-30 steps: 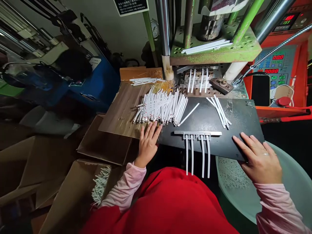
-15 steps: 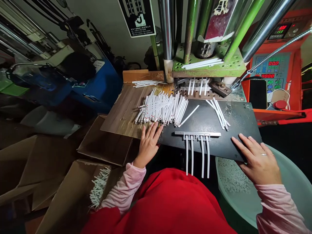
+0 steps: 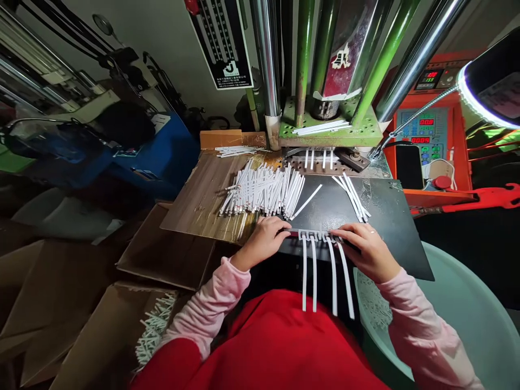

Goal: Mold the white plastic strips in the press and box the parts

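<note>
A narrow metal bar lies along the front edge of the black work plate. Several white strips hang from small clear pieces on the bar, over the edge toward my red clothing. My left hand pinches the bar's left end between thumb and fingers. At its right end, my right hand has its fingers closed over the bar, partly hiding it. Beyond my left hand lies a heap of white strips. A small bunch of strips rests behind my right hand.
A press with a green plate stands behind, strips lying on it and others sticking out below. An orange control box and a ring lamp are at right. Below are a pale green tub and cardboard boxes.
Both hands have moved in from the plate's edges and taken hold of the bar's two ends. The view has shifted, bringing the lamp into sight.
</note>
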Demonstrator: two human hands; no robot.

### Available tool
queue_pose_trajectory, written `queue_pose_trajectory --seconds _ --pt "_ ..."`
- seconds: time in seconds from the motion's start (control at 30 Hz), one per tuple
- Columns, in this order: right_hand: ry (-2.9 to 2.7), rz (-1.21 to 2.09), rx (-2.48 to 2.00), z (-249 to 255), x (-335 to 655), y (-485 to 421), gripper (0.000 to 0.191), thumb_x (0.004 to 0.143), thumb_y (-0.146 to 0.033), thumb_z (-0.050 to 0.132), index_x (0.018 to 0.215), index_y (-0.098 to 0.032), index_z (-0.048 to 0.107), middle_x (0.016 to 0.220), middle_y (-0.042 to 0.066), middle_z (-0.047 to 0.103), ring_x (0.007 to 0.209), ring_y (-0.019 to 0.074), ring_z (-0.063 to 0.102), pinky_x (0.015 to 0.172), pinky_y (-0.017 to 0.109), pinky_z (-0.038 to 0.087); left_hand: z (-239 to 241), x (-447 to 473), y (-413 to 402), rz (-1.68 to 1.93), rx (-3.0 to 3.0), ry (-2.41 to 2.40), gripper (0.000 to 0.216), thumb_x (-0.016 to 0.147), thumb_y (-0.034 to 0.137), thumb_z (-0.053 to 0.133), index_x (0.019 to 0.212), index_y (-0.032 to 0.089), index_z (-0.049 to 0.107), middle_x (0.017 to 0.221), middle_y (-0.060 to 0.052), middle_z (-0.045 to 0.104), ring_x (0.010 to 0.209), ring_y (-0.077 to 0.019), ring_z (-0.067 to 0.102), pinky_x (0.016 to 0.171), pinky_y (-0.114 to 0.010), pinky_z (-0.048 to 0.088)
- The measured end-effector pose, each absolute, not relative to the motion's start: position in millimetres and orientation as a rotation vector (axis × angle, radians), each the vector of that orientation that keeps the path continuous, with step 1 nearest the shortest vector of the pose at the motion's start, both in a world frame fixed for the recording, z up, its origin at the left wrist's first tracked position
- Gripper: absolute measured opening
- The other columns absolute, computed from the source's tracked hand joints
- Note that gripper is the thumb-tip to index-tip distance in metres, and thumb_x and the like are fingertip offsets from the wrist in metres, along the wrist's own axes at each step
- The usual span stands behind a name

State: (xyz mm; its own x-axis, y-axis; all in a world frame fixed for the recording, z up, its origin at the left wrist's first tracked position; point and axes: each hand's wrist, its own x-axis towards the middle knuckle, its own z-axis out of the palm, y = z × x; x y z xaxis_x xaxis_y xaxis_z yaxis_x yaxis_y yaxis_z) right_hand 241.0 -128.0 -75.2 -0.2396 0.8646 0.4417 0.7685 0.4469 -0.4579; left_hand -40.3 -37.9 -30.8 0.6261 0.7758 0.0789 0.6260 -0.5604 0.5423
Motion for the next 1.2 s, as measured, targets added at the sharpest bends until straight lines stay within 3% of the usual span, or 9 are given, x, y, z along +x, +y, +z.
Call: queue_pose_trajectory --seconds 0.1,0.2,0.27,0.33,0.47,0.63,0.8,1.03,1.2 --pt "-2.0 0.335 -1.356 -74 231 -125 0.027 0.102 -0.035 0.049 0.108 -0.022 0.072 0.095 0.009 0.068 0.089 0.0221 0.063 0.08 0.038 0.05 -14 -41 -29 0.282 2.349 0.861 0.013 0.09 0.028 0.072 0.099 0.02 0.076 0.096 -0.004 0.07 0.098 -0.0203 0.063 0.093 -0.033 0.045" --pt "-1.967 0.414 -1.371 -76 221 -122 0.028 0.1 -0.043 0.053 0.098 -0.021 0.071 0.092 0.009 0.067 0.087 0.023 0.061 0.079 0.038 0.049 -3 -23 -24 0.247 2.211 0.722 0.04 0.083 0.04 0.079 0.114 0.016 0.074 0.092 -0.004 0.068 0.09 -0.0187 0.063 0.083 -0.027 0.048" --pt "-1.959 0.417 -1.382 -79 216 -119 0.029 0.098 -0.046 0.056 0.095 -0.021 0.07 0.092 0.009 0.067 0.087 0.0239 0.061 0.078 0.039 0.049 0 -2 -21 0.297 2.124 0.672 0.054 0.084 0.043 0.078 0.128 0.013 0.066 0.09 -0.003 0.069 0.085 -0.0175 0.064 0.08 -0.026 0.048" --pt "-1.951 0.393 -1.364 -83 213 -117 0.028 0.099 -0.046 0.055 0.097 -0.022 0.069 0.096 0.01 0.068 0.091 0.0252 0.062 0.08 0.041 0.049 -1 19 -18 0.346 2.115 0.584 0.053 0.089 0.042 0.072 0.132 0.012 0.062 0.09 -0.003 0.07 0.084 -0.017 0.065 0.079 -0.025 0.049" --pt "-1.931 0.284 -1.304 -89 213 -116 0.031 0.101 -0.046 0.05 0.097 -0.021 0.068 0.097 0.011 0.069 0.092 0.026 0.063 0.079 0.041 0.05 -10 45 -20 0.358 2.382 0.416 0.029 0.101 0.035 0.052 0.113 0.014 0.068 0.087 -0.006 0.071 0.079 -0.0175 0.068 0.076 -0.025 0.05" --pt "-1.905 0.317 -1.354 -83 212 -118 0.031 0.101 -0.046 0.05 0.094 -0.021 0.067 0.09 0.009 0.066 0.082 0.0231 0.059 0.075 0.038 0.047 -13 42 -30 0.798 2.407 0.458 0.026 0.104 0.032 0.043 0.102 0.014 0.062 0.083 -0.007 0.069 0.073 -0.0161 0.068 0.068 -0.025 0.051" --pt "-1.94 0.356 -1.388 -77 211 -117 0.025 0.099 -0.043 0.056 0.098 -0.022 0.069 0.089 0.007 0.064 0.083 0.0219 0.058 0.075 0.036 0.045 25 57 -25 1.248 2.103 0.638 0.033 0.107 0.034 0.038 0.09 0.018 0.061 0.085 -0.005 0.07 0.064 -0.0101 0.062 0.063 -0.023 0.049" --pt "-1.975 0.315 -1.348 -78 212 -117 0.019 0.099 -0.037 0.058 0.099 -0.02 0.067 0.089 0.006 0.065 0.083 0.0206 0.058 0.075 0.034 0.044 8 160 17 0.813 1.897 0.91 0.037 0.105 0.028 0.042 0.079 0.016 0.064 0.073 -0.003 0.067 0.067 -0.0122 0.062 0.071 -0.026 0.051" --pt "-1.992 0.309 -1.384 -76 213 -118 0.02 0.099 -0.038 0.057 0.1 -0.021 0.068 0.093 0.008 0.067 0.085 0.0225 0.059 0.075 0.036 0.046 -27 198 43 0.447 1.826 1.169 0.04 0.106 0.031 0.04 0.085 0.012 0.069 0.082 -0.012 0.071 0.081 -0.0202 0.069 0.077 -0.033 0.054"
